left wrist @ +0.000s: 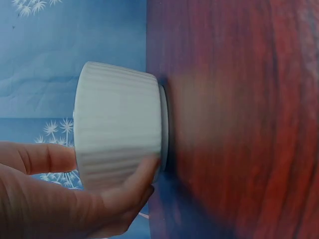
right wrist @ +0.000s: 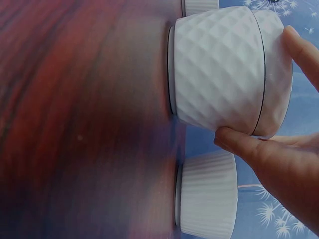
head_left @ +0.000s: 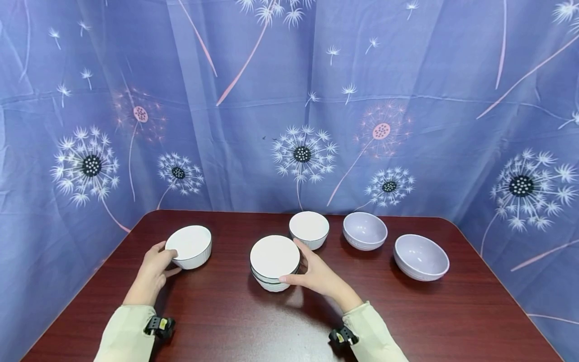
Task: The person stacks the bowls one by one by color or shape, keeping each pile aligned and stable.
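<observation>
The left hand (head_left: 155, 265) pinched one ribbed white bowl (head_left: 192, 260), at nine o'clock from the stack of two white bowls (head_left: 274, 259) that the right hand (head_left: 318, 275) pinched mid-bench (head_left: 217, 322). One more ribbed bowl (head_left: 309, 226) sat between one and two o'clock of it; two lavender bowls (head_left: 421, 256), between two and three. The right wrist view, unlike the head view, clearly showed diamond relief (right wrist: 217, 69).

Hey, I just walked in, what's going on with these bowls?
At a table, a person's left hand holds a ribbed white bowl, while the right hand grips a stack of dark-rimmed white bowls near the middle. A third white bowl stands behind the stack, to its right. Farther right sit a lavender bowl and a larger lavender bowl.
</observation>
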The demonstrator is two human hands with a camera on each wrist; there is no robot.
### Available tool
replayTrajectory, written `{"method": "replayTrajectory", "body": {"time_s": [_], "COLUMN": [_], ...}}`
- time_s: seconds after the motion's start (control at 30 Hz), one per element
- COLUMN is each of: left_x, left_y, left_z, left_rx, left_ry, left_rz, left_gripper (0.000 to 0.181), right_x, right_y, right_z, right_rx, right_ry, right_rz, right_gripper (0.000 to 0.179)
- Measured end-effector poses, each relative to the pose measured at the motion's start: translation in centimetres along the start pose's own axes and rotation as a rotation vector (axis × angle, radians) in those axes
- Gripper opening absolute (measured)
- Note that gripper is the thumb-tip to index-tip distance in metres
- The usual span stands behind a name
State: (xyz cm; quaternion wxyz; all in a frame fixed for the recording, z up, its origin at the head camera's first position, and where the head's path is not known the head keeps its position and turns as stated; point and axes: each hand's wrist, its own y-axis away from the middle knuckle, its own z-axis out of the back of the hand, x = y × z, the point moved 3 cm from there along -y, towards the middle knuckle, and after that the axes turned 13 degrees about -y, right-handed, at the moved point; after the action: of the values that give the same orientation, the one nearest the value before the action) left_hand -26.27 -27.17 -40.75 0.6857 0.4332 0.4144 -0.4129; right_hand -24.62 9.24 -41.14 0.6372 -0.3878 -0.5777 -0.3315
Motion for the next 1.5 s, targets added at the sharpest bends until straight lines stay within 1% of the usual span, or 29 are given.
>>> {"method": "replayTrajectory", "body": {"time_s": [0.13, 0.43, 0.57, 0.67, 0.83, 1.0, 1.27, 1.5], "left_x": [0.2, 0.3, 0.3, 0.3, 0.8, 1.1, 1.0, 0.1], "left_y": [0.0, 0.1, 0.0, -0.1, -0.1, -0.1, 0.0, 0.0], "left_z": [-0.1, -0.2, -0.1, -0.1, 0.0, -0.1, -0.6, -1.2], "left_rx": [0.014, 0.006, -0.008, -0.024, -0.037, -0.03, -0.011, 0.013], "left_ry": [0.019, 0.039, 0.049, 0.067, 0.1, 0.137, 0.156, 0.156], "left_rz": [-0.008, -0.011, -0.014, -0.016, 0.002, 0.001, 0.002, -0.019], "left_gripper": [0.078, 0.079, 0.079, 0.079, 0.079, 0.078, 0.077, 0.076], "right_x": [0.1, -0.1, 0.1, 0.2, 0.1, 0.1, 0.0, 0.0], "right_y": [0.1, 0.1, 0.0, 0.0, 0.2, 0.4, 0.4, 0.2], "right_z": [0.0, 0.0, 0.1, 0.0, -0.1, -0.1, -0.1, 0.0], "right_rx": [0.001, -0.004, -0.005, -0.007, -0.005, -0.007, -0.003, -0.002], "right_ry": [0.0, 0.018, 0.016, 0.01, 0.02, 0.029, 0.022, 0.02], "right_rz": [0.003, 0.001, 0.006, 0.011, 0.007, 0.003, 0.009, 0.014], "right_gripper": [0.103, 0.101, 0.101, 0.1, 0.1, 0.1, 0.1, 0.101]}}
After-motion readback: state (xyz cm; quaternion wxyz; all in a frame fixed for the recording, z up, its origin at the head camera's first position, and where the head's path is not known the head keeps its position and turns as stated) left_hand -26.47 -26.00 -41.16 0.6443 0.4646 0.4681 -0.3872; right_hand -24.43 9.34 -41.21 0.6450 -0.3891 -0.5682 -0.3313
